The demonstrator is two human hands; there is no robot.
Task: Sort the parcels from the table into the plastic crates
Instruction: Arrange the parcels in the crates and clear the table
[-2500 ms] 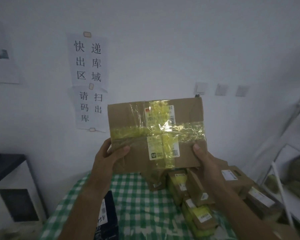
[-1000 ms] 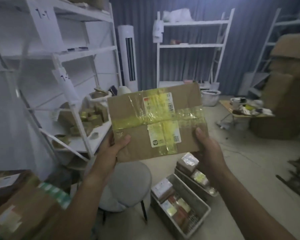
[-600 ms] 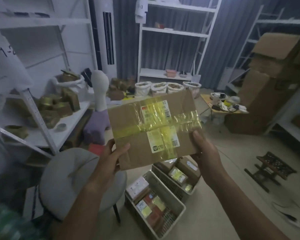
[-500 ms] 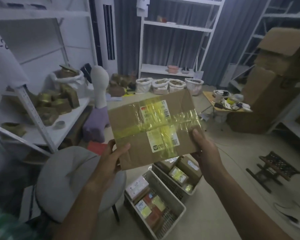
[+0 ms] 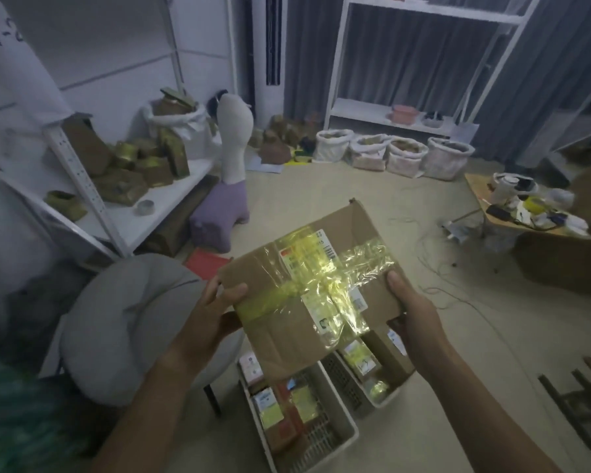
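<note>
The step in hand looks like the carry-and-place: a flat cardboard parcel, crossed with yellowish tape and bearing labels, is held at the centre of the frame, above 2 plastic crates on the floor. The left hand grasps its left edge, thumb on top; the right hand grasps its right edge, thumb on the top face and fingers hidden beneath.

The next move probably calls for choosing a crate and lowering the parcel into it, tilted or laid flat, since it looks wide against either opening.

The left crate, at lower centre, holds several small boxes with pale and red faces. The right crate, just beside it and partly hidden under the parcel, holds brown taped parcels with white labels.
</note>
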